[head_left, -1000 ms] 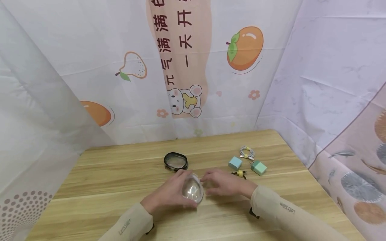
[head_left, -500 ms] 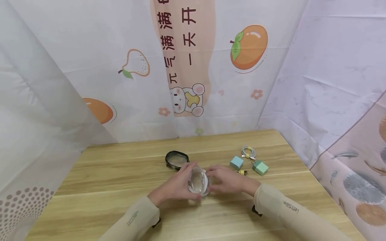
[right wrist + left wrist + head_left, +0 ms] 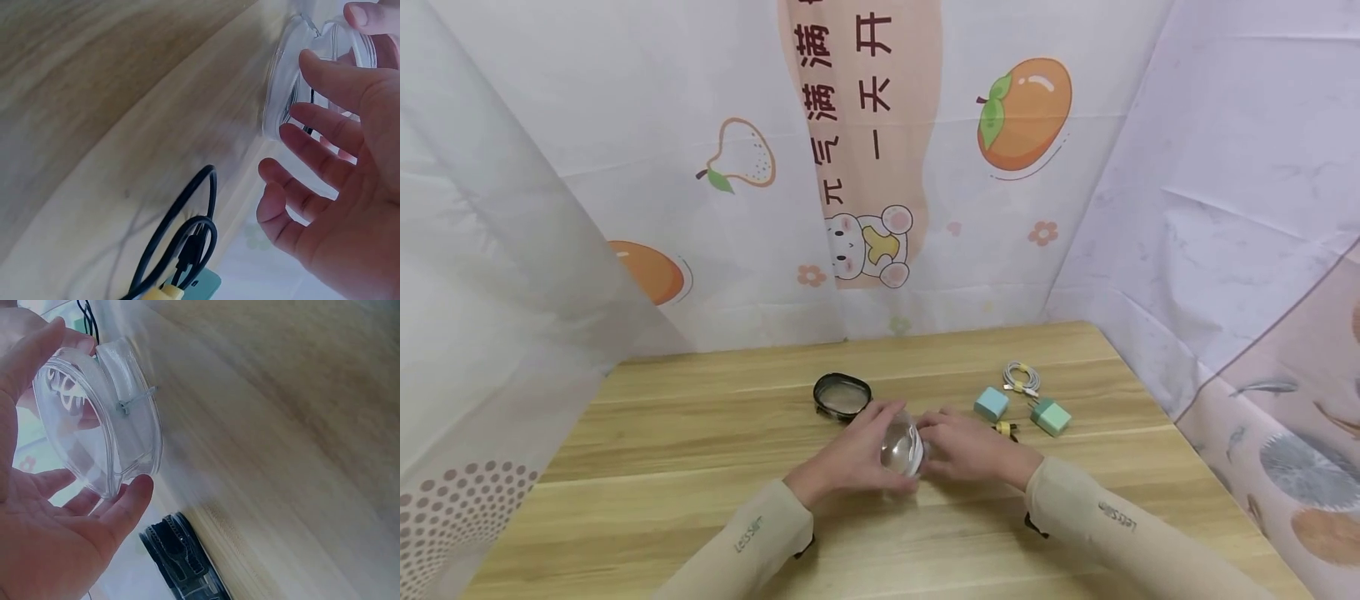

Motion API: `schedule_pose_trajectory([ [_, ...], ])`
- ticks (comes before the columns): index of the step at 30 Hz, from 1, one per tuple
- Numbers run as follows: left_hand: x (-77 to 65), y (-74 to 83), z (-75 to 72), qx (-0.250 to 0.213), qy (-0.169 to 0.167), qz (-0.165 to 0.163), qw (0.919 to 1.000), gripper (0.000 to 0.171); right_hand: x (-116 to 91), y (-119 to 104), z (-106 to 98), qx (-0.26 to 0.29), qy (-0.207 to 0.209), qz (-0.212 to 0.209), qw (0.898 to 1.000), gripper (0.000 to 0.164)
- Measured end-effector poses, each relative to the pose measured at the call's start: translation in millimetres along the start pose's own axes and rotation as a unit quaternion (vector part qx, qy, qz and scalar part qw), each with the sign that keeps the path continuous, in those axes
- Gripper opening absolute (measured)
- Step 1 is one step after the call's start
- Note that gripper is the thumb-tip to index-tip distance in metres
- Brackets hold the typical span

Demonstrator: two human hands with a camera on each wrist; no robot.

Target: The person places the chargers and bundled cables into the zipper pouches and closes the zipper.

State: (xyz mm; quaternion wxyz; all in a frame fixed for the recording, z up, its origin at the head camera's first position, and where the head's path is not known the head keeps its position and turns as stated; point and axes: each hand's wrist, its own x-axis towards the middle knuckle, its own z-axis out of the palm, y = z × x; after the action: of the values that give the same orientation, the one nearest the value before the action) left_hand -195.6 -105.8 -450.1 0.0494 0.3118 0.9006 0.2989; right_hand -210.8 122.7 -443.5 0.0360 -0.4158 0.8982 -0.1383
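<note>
My left hand [image 3: 859,454] holds a clear plastic zipper pouch [image 3: 901,450], its thumb and fingers spread around the rounded sides. Tilted on edge just above the table, the pouch [image 3: 136,428] shows a small zipper pull and pale markings in the left wrist view. From the right, my right hand [image 3: 967,452] grips the pouch's rim with thumb and fingertips; in the right wrist view the lower fingers of this hand [image 3: 362,212] are bent beside the pouch [image 3: 284,81]. The exact contact of the right fingertips is partly hidden.
Behind the left hand lies a black-rimmed pouch [image 3: 842,376] with a see-through top. To the right are a blue charger block [image 3: 992,403], a green plug charger [image 3: 1051,417], a coiled grey cable [image 3: 1022,377] and a black cable with a yellow tie [image 3: 1003,428].
Both hands have come closer together on the clear pouch. It has shifted slightly right and away from me, and its face has turned toward the left. The other items stay in place.
</note>
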Motion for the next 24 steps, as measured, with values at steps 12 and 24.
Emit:
schedule_pose_trajectory([
  [12,-2.9,2.7,-5.6,-0.019,-0.002,0.007,0.9998,0.111,-0.2,-0.2,-1.8,0.003,0.009,-0.004,1.0,0.039],
  [24,-4.3,-1.8,-6.6,-0.014,-0.01,0.009,0.9998,0.112,2.6,1.6,0.3,-0.027,-0.016,-0.012,0.999,0.047],
])
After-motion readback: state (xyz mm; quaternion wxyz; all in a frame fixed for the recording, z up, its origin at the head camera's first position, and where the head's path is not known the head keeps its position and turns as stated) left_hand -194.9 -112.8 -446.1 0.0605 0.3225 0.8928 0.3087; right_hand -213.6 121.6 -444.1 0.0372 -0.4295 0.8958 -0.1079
